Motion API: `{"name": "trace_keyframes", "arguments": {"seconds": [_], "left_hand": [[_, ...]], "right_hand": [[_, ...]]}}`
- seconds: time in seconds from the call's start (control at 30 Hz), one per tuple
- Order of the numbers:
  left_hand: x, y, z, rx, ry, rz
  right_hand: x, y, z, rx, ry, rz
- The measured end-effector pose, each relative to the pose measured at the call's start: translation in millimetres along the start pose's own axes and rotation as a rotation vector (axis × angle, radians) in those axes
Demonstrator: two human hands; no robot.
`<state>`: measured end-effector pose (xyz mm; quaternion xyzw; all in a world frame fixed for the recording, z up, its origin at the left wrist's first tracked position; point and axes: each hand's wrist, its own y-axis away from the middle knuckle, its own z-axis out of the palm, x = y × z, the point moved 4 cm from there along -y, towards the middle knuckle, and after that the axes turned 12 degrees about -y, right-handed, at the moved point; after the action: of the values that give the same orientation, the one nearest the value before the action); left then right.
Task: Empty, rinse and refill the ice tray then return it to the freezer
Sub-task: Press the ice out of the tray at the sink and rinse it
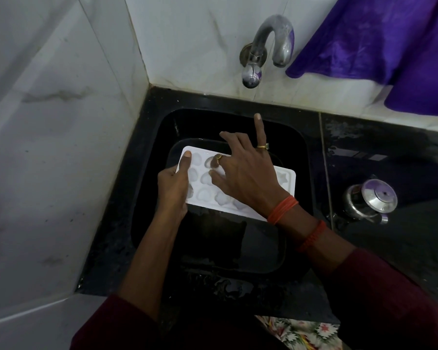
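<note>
A white ice tray (286, 179) with shaped cavities is held level over the black sink (306, 157). My left hand (173, 185) grips the tray's left end, thumb lying along its top edge. My right hand (243, 173) rests on top of the tray with fingers spread, fingertips pressing into cavities near the left side, the index finger pointing up toward the wall. The cavities look empty, though I cannot tell for sure. The chrome tap (268, 49) on the wall above the sink shows no running water.
A steel kettle (371, 198) stands on the wet black counter (390, 152) right of the sink. A purple cloth (390, 41) hangs at the upper right. White marble-look tiles (48, 122) wall the left side and back.
</note>
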<state>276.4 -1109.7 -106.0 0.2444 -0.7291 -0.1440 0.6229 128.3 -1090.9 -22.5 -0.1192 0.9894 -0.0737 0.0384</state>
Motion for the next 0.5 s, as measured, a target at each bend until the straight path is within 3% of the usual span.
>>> {"name": "trace_keyframes", "arguments": {"seconds": [0.5], "left_hand": [[3.9, 4.6, -1.8, 0.013, 0.012, -0.031]], "right_hand": [[-9.8, -4.9, -2.0, 0.055, -0.096, -0.029]]}}
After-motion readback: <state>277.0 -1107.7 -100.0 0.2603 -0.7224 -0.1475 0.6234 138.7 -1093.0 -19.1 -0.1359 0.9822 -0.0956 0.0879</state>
